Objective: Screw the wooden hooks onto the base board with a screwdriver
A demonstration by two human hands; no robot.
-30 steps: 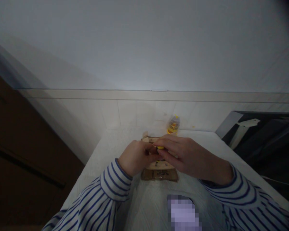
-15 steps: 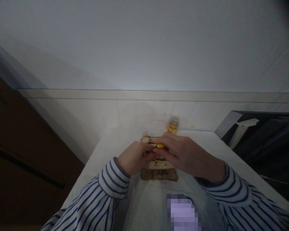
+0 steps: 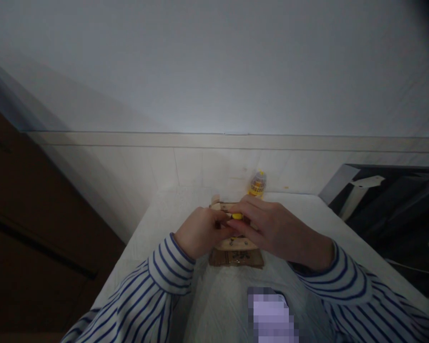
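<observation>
My right hand (image 3: 271,224) is closed in a pinch around a small yellow screwdriver (image 3: 237,216), of which only the yellow end shows. My left hand (image 3: 203,232) is closed too, its fingertips meeting the right ones over a pale wooden piece with dark fittings (image 3: 232,244). What the left fingers pinch is hidden. Under and in front of the wood lies a brown, shiny packet (image 3: 236,258) with dark print. Just behind my right hand stands a clear and yellow conical bit case (image 3: 258,183).
A white cloth covers the table (image 3: 157,214). A phone with a blurred screen (image 3: 271,314) lies near my body. The wall (image 3: 214,166) rises at the far edge. At right are dark equipment with a pale bracket (image 3: 353,200) and a cable; at left, brown furniture (image 3: 39,228).
The yellow end has shifted very slightly between my fingers, and my left fingers have shifted a little. Everything else stays in place.
</observation>
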